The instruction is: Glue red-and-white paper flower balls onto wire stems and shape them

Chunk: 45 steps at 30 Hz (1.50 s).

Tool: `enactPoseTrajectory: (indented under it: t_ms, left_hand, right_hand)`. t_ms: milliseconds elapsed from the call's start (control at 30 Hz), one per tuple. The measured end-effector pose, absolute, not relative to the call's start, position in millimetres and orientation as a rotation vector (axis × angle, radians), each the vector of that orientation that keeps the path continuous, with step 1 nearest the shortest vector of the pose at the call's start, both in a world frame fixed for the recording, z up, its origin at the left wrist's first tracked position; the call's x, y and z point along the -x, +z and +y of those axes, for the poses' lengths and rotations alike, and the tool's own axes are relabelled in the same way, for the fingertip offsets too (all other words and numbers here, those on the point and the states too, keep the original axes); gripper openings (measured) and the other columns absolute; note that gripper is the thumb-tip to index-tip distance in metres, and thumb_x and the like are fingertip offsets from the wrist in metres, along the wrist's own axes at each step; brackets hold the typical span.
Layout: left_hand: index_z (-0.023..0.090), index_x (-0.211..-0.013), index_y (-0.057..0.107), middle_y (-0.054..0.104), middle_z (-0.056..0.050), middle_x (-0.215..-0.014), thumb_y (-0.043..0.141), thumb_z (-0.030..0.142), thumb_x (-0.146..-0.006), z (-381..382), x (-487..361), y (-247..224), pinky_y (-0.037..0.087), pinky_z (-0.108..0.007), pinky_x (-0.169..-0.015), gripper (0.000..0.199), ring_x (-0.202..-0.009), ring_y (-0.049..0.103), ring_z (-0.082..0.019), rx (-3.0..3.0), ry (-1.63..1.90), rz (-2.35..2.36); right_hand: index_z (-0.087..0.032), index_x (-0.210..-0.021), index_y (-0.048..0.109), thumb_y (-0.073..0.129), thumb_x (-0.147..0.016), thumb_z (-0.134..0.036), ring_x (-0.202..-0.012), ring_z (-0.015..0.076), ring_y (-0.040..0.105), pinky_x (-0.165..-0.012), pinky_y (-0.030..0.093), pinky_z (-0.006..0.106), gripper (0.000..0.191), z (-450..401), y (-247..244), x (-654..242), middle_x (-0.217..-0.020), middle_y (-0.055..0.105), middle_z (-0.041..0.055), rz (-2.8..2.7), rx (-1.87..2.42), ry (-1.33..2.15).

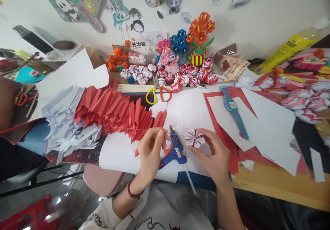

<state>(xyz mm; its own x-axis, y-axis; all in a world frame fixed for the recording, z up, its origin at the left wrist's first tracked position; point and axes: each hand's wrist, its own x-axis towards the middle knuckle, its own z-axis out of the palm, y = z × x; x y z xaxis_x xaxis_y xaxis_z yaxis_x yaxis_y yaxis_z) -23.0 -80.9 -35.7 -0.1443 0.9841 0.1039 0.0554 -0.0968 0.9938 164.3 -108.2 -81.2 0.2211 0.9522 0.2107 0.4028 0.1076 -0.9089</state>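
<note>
My right hand (211, 145) holds a round white-and-red folded paper flower (194, 138) between thumb and fingers. Left of it, my left hand (154, 147) pinches a thin string or glue strand (129, 129) that runs out to the left over the red paper pieces. A blue hot glue gun (175, 151) lies on the white paper between my hands, its nozzle pointing away from me. Piles of folded red paper pieces (110, 108) and white paper pieces (69, 120) lie to the left.
Scissors (157, 94) with yellow and red handles lie behind my hands. Finished paper flowers (143, 73) and a pot of orange flowers (198, 58) stand along the wall. A blue watch (234, 111) rests on papers at right, near a yellow bottle (288, 47).
</note>
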Motion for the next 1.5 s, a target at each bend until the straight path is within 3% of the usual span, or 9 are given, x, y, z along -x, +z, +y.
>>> enactPoseTrajectory:
  t_ms: [433,933,1167,1367,1500]
  left_hand:
    - [0.015,-0.103,0.062,0.071,-0.003,-0.086,0.052,0.013,-0.100,-67.1,14.7,8.7,0.052,-0.023,-0.069,0.010,-0.076,0.065,-0.012,-2.249,1.133,0.962]
    - [0.014,-0.094,0.061,0.069,-0.002,-0.080,0.045,0.021,-0.105,-23.4,-8.5,44.0,0.045,-0.022,-0.064,0.021,-0.070,0.061,-0.011,-2.583,0.927,0.832]
    - [0.013,-0.096,0.060,0.068,-0.003,-0.081,0.046,0.023,-0.104,-5.8,-19.6,38.6,0.046,-0.021,-0.066,0.019,-0.073,0.060,-0.011,-2.623,1.003,0.708]
    - [0.014,-0.091,0.058,0.060,-0.001,-0.073,0.039,0.017,-0.105,2.1,-22.1,27.3,0.040,-0.024,-0.058,0.023,-0.065,0.051,-0.012,-2.806,0.910,0.675]
    - [0.015,-0.093,0.058,0.060,-0.001,-0.073,0.040,0.019,-0.105,5.2,-23.0,20.9,0.040,-0.024,-0.058,0.023,-0.066,0.053,-0.012,-2.799,0.861,0.708]
  right_hand:
    - [-0.028,-0.119,0.066,0.080,-0.080,-0.035,-0.102,0.0234,0.067,-0.091,0.058,0.039,0.043,-111.8,-80.0,-163.7,-0.114,0.070,0.0046,-1.423,1.495,0.625]
    - [-0.025,-0.116,0.068,0.084,-0.071,-0.038,-0.095,0.0236,0.069,-0.088,0.059,0.041,0.049,-92.7,-88.2,-164.7,-0.108,0.072,0.0055,-1.185,1.430,0.718]
    - [-0.027,-0.124,0.063,0.083,-0.072,-0.039,-0.096,0.0234,0.068,-0.090,0.058,0.042,0.057,-77.6,-83.2,-172.1,-0.113,0.070,0.0047,-1.150,1.500,0.722]
    - [-0.026,-0.115,0.067,0.081,-0.075,-0.037,-0.089,0.0217,0.066,-0.083,0.056,0.038,0.045,-75.7,-82.5,-177.5,-0.106,0.071,0.0036,-1.232,1.555,0.649]
    - [-0.025,-0.116,0.066,0.081,-0.075,-0.039,-0.093,0.0236,0.067,-0.087,0.055,0.039,0.045,-76.0,-85.8,-180.7,-0.108,0.072,0.0044,-1.254,1.575,0.626]
